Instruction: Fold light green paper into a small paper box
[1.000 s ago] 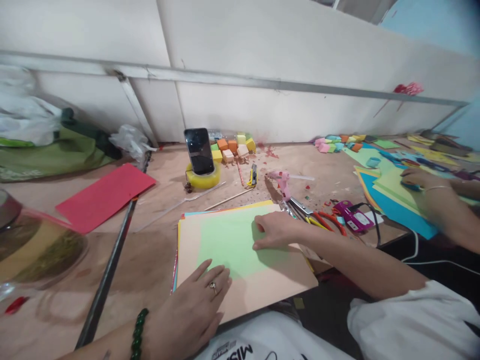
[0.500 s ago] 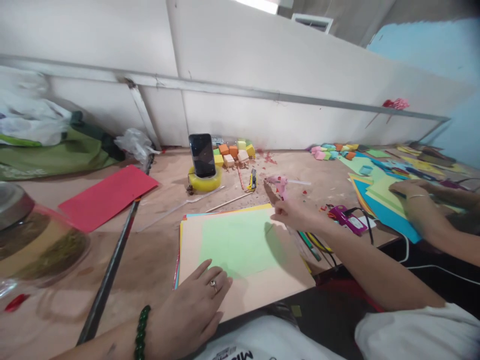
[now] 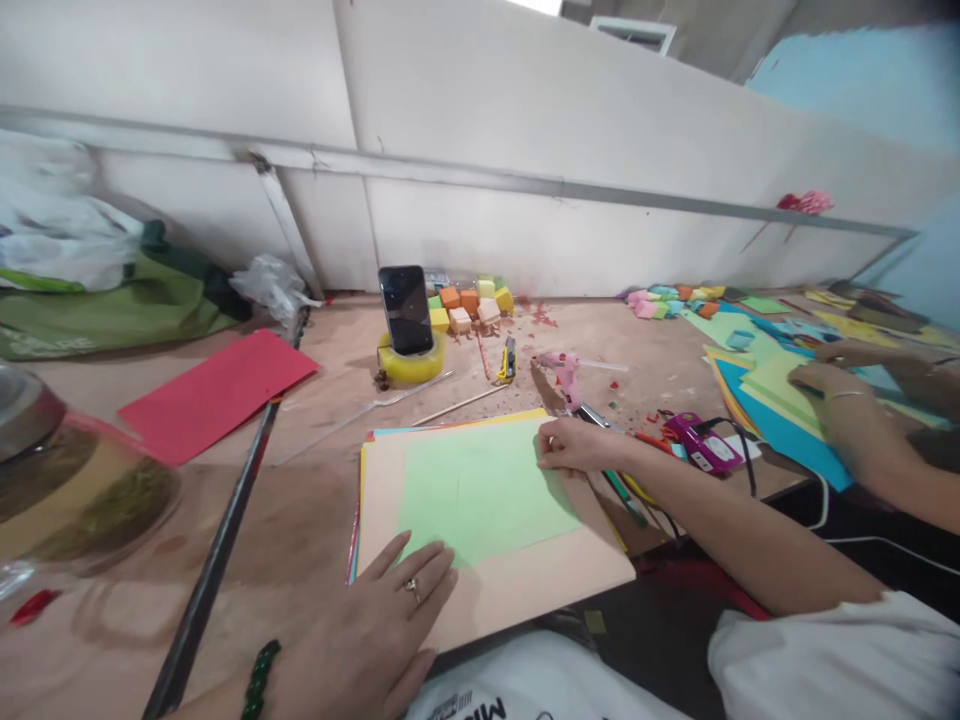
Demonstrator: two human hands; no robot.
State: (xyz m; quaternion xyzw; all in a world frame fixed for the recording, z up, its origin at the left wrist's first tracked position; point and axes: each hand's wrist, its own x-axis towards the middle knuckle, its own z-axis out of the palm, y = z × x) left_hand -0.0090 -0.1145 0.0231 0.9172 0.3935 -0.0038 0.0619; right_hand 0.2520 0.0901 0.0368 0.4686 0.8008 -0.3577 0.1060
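A light green sheet (image 3: 480,490) lies on a peach sheet (image 3: 525,580) that tops a stack of coloured paper at the table's near edge. My left hand (image 3: 375,630) lies flat on the stack's lower left, fingers spread, touching the green sheet's corner. My right hand (image 3: 577,447) rests at the green sheet's right edge with its fingers drawn together. Whether they pinch something is hidden. A pink glue gun (image 3: 562,368) and orange-handled scissors (image 3: 652,438) lie just beyond that hand.
A phone (image 3: 405,308) stands in a yellow tape roll (image 3: 409,362), with foam cubes (image 3: 469,298) behind it. A red sheet (image 3: 214,390), a metal bar (image 3: 217,550) and a glass jar (image 3: 67,480) are on the left. Another person's hands (image 3: 825,385) work on coloured sheets at right.
My right hand left the green sheet, reached toward the tools near the glue gun, then came back to the sheet's right edge. My left hand slid slightly lower.
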